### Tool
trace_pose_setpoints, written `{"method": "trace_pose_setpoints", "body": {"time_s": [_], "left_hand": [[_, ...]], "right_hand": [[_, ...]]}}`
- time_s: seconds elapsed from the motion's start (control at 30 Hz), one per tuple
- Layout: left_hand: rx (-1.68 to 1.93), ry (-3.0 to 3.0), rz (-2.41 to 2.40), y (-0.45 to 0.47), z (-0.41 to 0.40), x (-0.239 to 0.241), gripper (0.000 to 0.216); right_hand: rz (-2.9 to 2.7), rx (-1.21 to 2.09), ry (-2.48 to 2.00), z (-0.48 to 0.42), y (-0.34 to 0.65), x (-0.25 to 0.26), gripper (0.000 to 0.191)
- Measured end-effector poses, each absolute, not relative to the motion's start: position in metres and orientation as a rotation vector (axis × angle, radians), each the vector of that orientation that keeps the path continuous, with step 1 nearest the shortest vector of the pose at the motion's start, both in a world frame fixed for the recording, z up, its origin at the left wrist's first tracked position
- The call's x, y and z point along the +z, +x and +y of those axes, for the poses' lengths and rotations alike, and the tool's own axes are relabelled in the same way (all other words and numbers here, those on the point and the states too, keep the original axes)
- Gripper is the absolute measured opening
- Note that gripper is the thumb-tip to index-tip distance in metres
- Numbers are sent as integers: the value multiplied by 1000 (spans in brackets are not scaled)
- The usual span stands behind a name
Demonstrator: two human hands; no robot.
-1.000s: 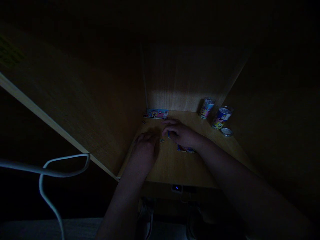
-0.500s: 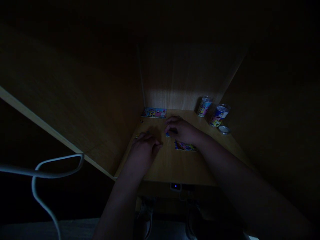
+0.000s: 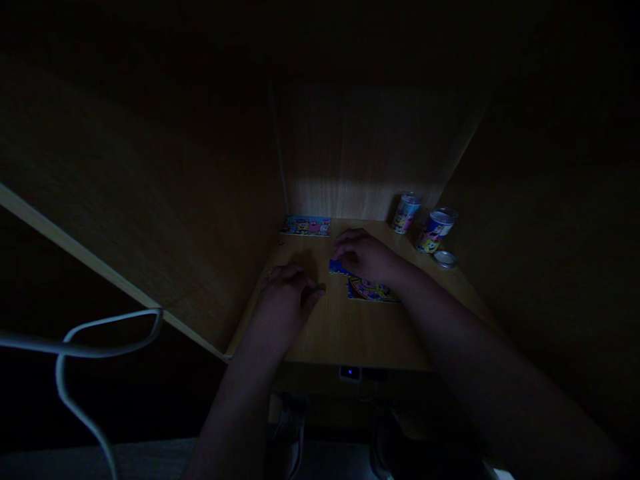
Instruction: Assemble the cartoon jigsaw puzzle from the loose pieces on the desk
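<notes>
In the dim head view, my left hand [image 3: 286, 293] is over the left of the wooden surface, thumb and forefinger pinched on a small dark puzzle piece [image 3: 319, 287]. My right hand [image 3: 367, 257] is closed, its fingertips down at a blue jigsaw strip [image 3: 339, 268]; the palm hides part of that strip. Just below it lies a joined, colourful cartoon puzzle section [image 3: 367, 291], partly covered by my right forearm. A few loose pieces lie under and beside my left hand, mostly hidden.
A cartoon picture strip [image 3: 306, 226] lies at the back left, with a small loose piece [image 3: 281, 243] near it. Two cartoon-printed cans [image 3: 406, 215] and a round metal lid [image 3: 445, 259] stand at the back right. Wooden panels enclose the surface; a white cable [image 3: 85, 340] hangs left.
More of the blue strip shows under my right hand, which has shifted slightly. A small piece now shows between my left thumb and forefinger. The view has moved a little.
</notes>
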State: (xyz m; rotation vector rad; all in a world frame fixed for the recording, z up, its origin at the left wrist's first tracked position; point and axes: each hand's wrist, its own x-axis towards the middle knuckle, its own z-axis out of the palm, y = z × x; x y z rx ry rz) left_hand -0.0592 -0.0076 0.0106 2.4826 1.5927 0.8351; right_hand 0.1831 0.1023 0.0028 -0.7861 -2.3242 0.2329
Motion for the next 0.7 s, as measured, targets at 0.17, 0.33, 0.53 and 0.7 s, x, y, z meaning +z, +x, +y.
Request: {"method": "trace_pose_setpoints", "body": {"time_s": [0.17, 0.33, 0.53, 0.7], "left_hand": [[847, 2480, 1528, -59, -7, 10, 11], [833, 2500, 1543, -59, -8, 10, 9], [802, 2534, 1526, -60, -8, 9, 11], [764, 2556, 1544, -59, -8, 10, 11]], "right_hand": [[-2388, 287, -744, 95, 181, 8, 26], [-2464, 364, -688, 90, 180, 9, 18], [-2555, 460, -648, 83, 176, 13, 19], [-2550, 503, -694, 79, 174, 14, 15]]}}
